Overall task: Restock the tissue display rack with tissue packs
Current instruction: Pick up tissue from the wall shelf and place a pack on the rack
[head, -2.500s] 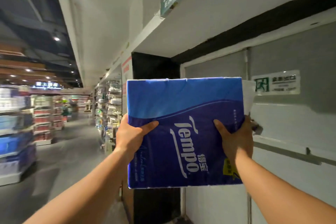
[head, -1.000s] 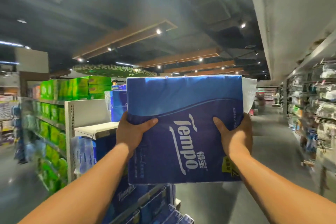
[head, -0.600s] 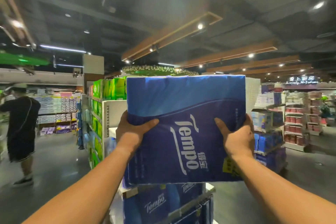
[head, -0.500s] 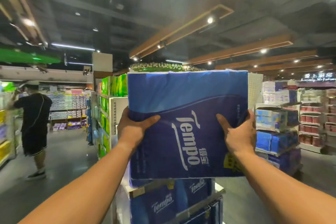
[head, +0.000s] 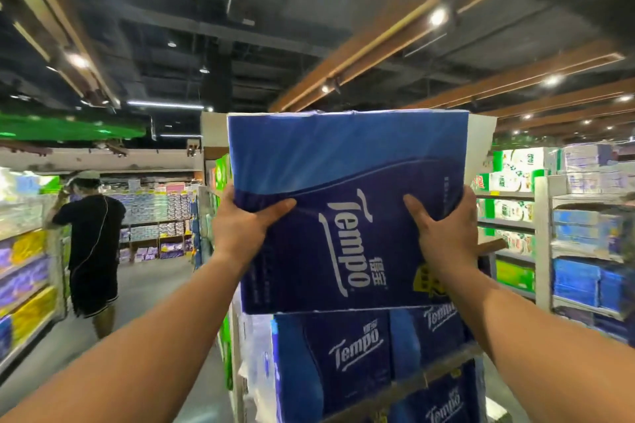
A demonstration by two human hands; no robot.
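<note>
Shop aisles stretch behind; left hand (head: 240,223) and right hand (head: 446,233) grip a blue tissue pack (head: 347,182) by its sides, directly above packs stacked on the display rack (head: 405,385).

The large blue plastic-wrapped Tempo tissue pack (head: 347,209) sits between the left hand (head: 240,227) and right hand (head: 446,233), directly above the stacked blue Tempo packs (head: 350,354) on the display rack (head: 443,367).

Dark ceiling (head: 192,3) with spotlights (head: 437,16), grey floor (head: 147,288), stocked shelving (head: 584,233)
</note>
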